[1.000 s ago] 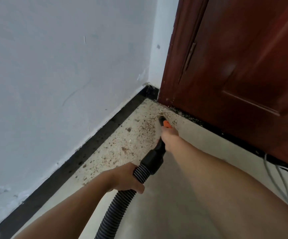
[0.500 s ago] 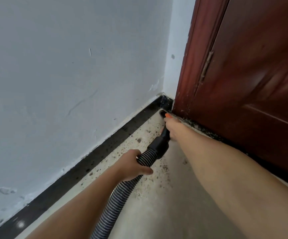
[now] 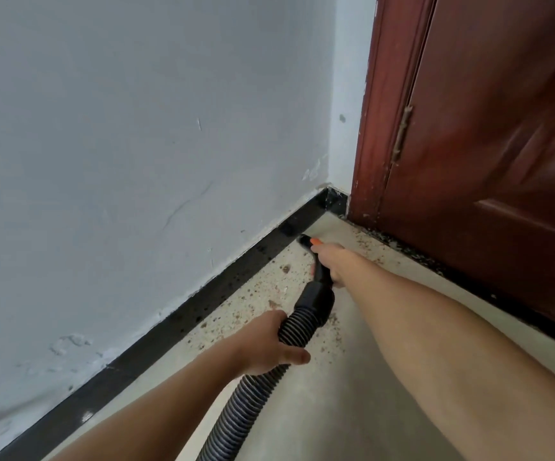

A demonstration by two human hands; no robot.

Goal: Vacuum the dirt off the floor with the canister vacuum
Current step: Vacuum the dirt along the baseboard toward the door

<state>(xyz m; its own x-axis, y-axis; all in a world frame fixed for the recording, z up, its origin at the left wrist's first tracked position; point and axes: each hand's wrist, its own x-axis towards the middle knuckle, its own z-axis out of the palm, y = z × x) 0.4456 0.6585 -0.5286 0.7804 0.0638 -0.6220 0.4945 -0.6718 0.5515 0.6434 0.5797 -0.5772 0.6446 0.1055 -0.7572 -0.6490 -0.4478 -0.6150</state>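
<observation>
1. Our left hand (image 3: pixel 269 341) is closed around the ribbed hose (image 3: pixel 236 417), just behind the black cuff (image 3: pixel 316 299); the thumb lies across the hose.
2. Our right hand (image 3: pixel 331 261) grips the black nozzle (image 3: pixel 320 277) further forward, with the fingers curled around it (an orange part (image 3: pixel 316 241) shows just in front of this hand).
3. The tip of the nozzle is low at the floor (image 3: pixel 352 410), just beside the black skirting (image 3: pixel 176 321) and near the corner; whether it touches the floor we cannot tell.
4. Brown dirt (image 3: pixel 269 294) lies scattered on the floor between the skirting and the hose, and more specks lie along the bottom of the door (image 3: pixel 485 161).
5. The wall (image 3: pixel 136 144) is pale with some scratches; the door is of dark red wood.
</observation>
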